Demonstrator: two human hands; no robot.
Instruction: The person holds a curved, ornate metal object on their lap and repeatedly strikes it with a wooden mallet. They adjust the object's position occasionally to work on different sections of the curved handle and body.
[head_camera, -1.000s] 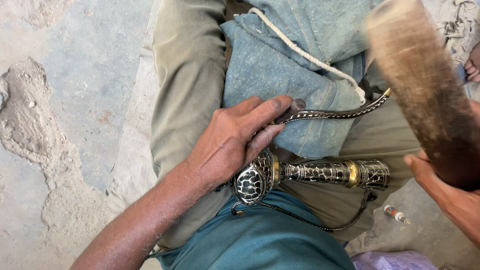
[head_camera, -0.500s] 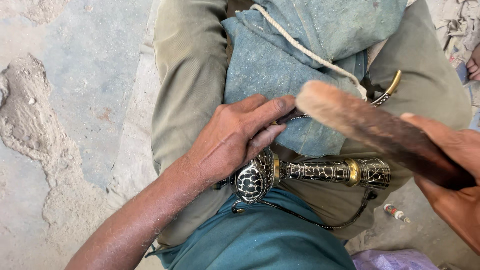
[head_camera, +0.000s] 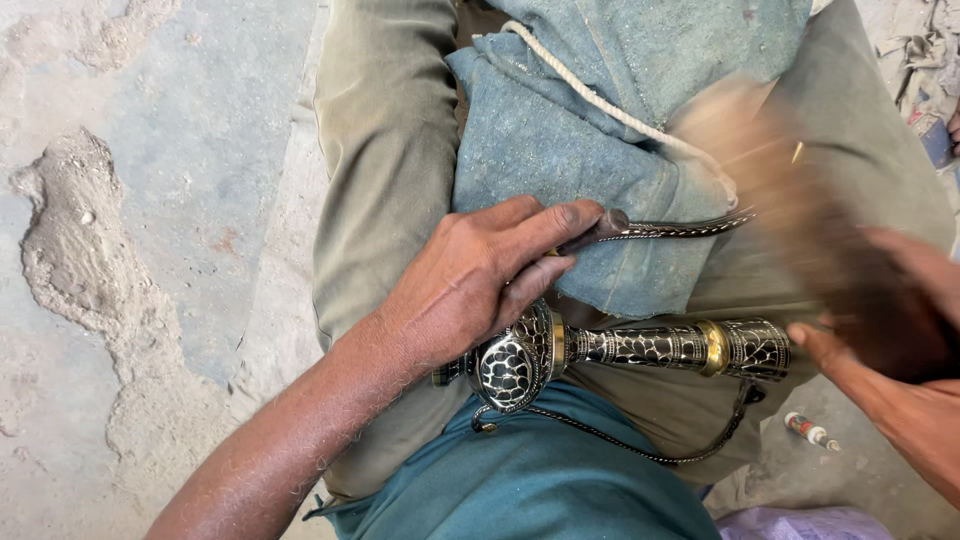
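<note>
The brush (head_camera: 790, 190) in the right hand (head_camera: 890, 340) is motion-blurred; its bristles cannot be resolved. The left hand (head_camera: 480, 275) covers the near end of the curved blade (head_camera: 680, 228). The right forearm is cut off by the frame edge.

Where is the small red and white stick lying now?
In the head view, the small red and white stick lies on the ground at lower right, just below the right hand.

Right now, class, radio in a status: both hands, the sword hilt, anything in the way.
Left hand pinning the hilt on the lap, fingers on the curved guard. Right hand gripping a brush, blurred above the guard. Blue cloth underneath; nothing blocking.
</note>
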